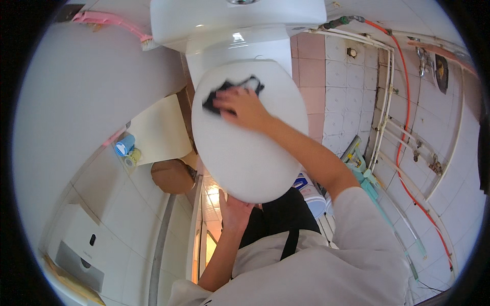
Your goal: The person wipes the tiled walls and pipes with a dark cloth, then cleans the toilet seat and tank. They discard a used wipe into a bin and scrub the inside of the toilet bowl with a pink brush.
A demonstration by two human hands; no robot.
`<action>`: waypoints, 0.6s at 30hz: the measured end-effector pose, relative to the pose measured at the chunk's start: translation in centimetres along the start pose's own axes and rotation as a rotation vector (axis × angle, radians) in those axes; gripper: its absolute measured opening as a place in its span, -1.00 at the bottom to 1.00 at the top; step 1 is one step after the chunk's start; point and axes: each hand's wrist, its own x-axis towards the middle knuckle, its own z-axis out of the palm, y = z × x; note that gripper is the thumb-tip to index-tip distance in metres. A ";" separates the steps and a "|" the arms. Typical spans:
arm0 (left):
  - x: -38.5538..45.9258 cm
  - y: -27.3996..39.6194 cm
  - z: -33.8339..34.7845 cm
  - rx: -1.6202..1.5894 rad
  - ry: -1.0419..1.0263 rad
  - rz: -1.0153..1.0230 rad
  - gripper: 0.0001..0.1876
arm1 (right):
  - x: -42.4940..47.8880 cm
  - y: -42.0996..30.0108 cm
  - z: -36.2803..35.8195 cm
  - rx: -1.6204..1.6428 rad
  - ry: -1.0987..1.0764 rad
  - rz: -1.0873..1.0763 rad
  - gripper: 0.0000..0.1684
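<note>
My right hand [245,109] lies on a dark, crumpled cloth [213,102], pressing it against the upper part of a white toilet lid [252,160]. The hand and cloth look blurred. Below, my left hand [236,212] holds the lid's front edge, its fingers partly hidden beneath the rim. Whether the lid rests flat or is tilted up, I cannot tell. Behind the lid stands the white toilet tank [237,17].
A pink-handled brush [115,21] is beside the tank. Left are a blue container [125,145], a brown round object [173,176] and a white wall dispenser [76,233]. Rightward are a white tub [312,199], a squeegee [351,149], white pipes [386,91] and an orange hose [406,84].
</note>
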 end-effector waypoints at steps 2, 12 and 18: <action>0.0 -0.1 1.1 0.093 0.008 0.004 -0.27 | 4.2 3.7 2.0 -0.098 0.109 0.251 -0.57; -0.6 0.0 1.5 0.126 0.027 0.048 -0.33 | 0.0 11.2 -1.3 -0.079 0.136 0.438 -0.55; -0.1 -0.2 1.0 0.116 0.022 0.041 -0.34 | -9.7 10.1 -5.1 0.017 0.226 0.331 -0.53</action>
